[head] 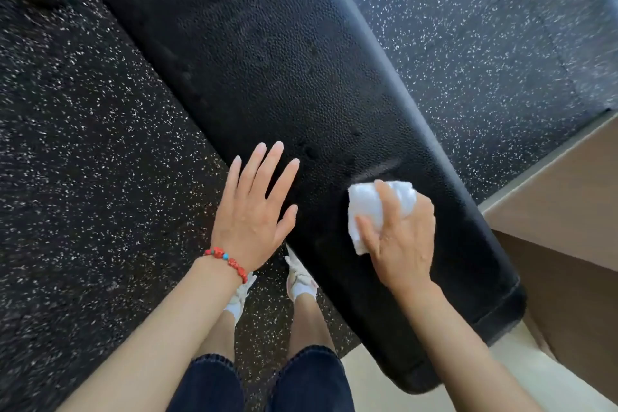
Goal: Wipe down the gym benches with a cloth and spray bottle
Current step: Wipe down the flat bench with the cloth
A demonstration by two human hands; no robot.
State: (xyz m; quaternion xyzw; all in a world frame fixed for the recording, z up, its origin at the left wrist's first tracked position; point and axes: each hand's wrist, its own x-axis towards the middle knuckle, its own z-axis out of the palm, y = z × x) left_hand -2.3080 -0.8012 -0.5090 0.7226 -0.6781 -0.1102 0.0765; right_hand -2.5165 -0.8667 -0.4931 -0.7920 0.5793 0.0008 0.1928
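bench (267,77) far end cut off, cloth (368,211) partly under right hand (401,241), perhaps folded

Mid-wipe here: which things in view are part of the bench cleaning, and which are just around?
Part of the job:
white cloth, gripped in the right hand
black bench pad
left hand, open over the pad's edge

Just around:
speckled rubber floor
tan box
red bead bracelet

No spray bottle in view.

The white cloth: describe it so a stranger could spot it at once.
Find the long black padded bench running across the speckled floor. Near its close end, the right hand presses on a folded cloth. It is the only white thing on the black pad.
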